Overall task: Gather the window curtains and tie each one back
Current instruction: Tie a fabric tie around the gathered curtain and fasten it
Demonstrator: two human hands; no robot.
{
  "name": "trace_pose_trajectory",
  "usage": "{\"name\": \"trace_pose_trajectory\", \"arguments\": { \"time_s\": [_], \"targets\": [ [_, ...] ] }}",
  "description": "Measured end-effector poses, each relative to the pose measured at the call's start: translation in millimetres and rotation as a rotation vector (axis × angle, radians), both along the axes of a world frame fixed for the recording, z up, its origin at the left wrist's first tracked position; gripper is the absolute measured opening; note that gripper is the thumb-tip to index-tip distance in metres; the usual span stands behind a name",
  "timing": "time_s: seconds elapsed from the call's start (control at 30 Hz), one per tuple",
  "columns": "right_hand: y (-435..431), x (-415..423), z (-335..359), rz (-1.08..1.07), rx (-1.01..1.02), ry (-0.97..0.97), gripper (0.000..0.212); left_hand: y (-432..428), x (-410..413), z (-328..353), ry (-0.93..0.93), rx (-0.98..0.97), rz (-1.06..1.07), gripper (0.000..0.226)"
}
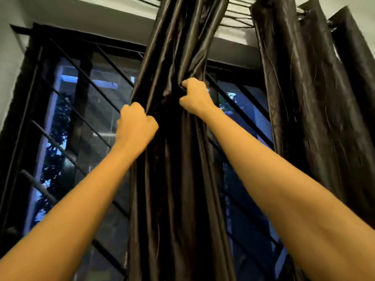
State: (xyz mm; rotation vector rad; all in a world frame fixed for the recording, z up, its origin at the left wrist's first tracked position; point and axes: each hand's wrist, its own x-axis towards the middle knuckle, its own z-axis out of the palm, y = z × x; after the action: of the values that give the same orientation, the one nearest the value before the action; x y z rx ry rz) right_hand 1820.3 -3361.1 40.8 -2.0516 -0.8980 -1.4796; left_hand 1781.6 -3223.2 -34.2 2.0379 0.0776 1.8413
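A dark, glossy curtain (178,179) hangs bunched into a narrow column in front of the window's middle. My left hand (137,126) grips its left edge with curled fingers. Higher up, my right hand (195,97) grips the folds on its right side. Both arms reach upward. A second dark curtain (316,98) hangs in wide pleats at the right, untouched. No tie-back is in view.
Behind the curtains is a window (97,118) with a black frame and slanted black bars (67,106). Above it runs the curtain rail with cords (235,19) below a pale ceiling. A grey wall (10,57) stands at the left.
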Motion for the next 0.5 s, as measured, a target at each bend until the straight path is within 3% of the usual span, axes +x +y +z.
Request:
{"name": "trace_pose_trajectory", "arguments": {
  "time_s": [0.13, 0.2, 0.3, 0.4, 0.5],
  "targets": [
    [65.7, -65.1, 15.3, 0.198, -0.108, -0.120, 0.022, 42.2, -30.6, 8.6, -0.032, -0.008, 0.055, 0.025],
    [78.8, -83.0, 18.4, 0.272, -0.103, -0.129, 0.035, 53.3, -45.7, 10.1, -0.033, -0.010, 0.091, 0.024],
    [80.2, -81.5, 8.2, 0.224, -0.106, -0.097, 0.040, 62.0, -57.3, 4.1, -0.003, 0.041, 0.104, 0.017],
    [68.5, -64.7, -15.5, 0.145, -0.032, -0.055, 0.037, 57.0, -51.7, -10.4, 0.049, 0.126, 0.062, 0.025],
    [52.1, -50.2, -47.8, 0.133, 0.075, 0.089, 0.031, 39.6, -42.0, -31.1, 0.082, 0.199, 0.011, 0.027]
  ]
}}
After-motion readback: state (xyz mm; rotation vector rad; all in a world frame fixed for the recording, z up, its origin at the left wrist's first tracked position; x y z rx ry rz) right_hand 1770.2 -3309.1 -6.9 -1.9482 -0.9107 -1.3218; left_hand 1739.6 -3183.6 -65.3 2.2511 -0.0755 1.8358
